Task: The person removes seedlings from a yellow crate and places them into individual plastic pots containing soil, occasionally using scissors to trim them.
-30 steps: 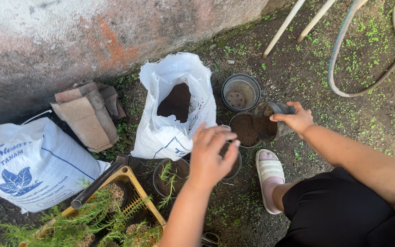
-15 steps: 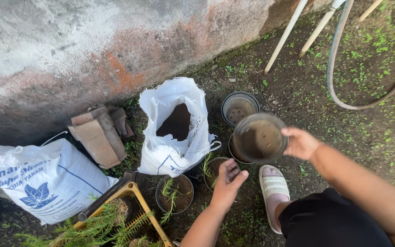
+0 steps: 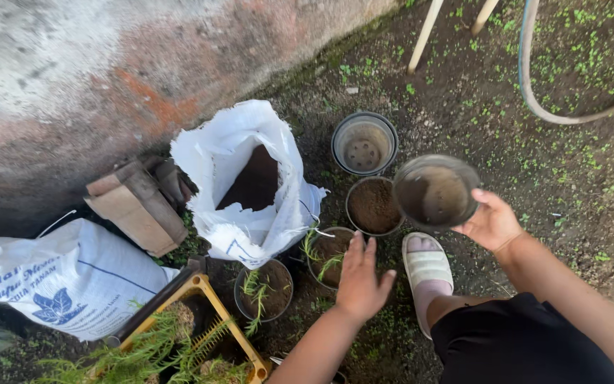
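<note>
My right hand point(image 3: 493, 223) grips the rim of a dark plastic pot point(image 3: 435, 192), lifted off the ground and tilted, with a little soil inside. My left hand point(image 3: 360, 280) hangs open, fingers spread, just above a pot with a small green seedling point(image 3: 329, 256). A second seedling pot point(image 3: 264, 288) stands to its left. A pot filled with soil point(image 3: 373, 206) sits on the ground between them and the raised pot. An empty pot point(image 3: 364, 143) stands behind it. An open white sack of dark soil point(image 3: 250, 186) stands at the centre.
A closed white printed sack point(image 3: 58, 281) lies at the left by stacked bricks point(image 3: 136, 203). A yellow crate with green plants point(image 3: 179, 341) is at the lower left. My sandalled foot point(image 3: 426, 267), a hose point(image 3: 534, 85) and two poles point(image 3: 424, 35) are at the right.
My right hand lifted the dark pot off the ground and moved it right and up. My left hand dropped from above the pots to hover over the seedling pot.
</note>
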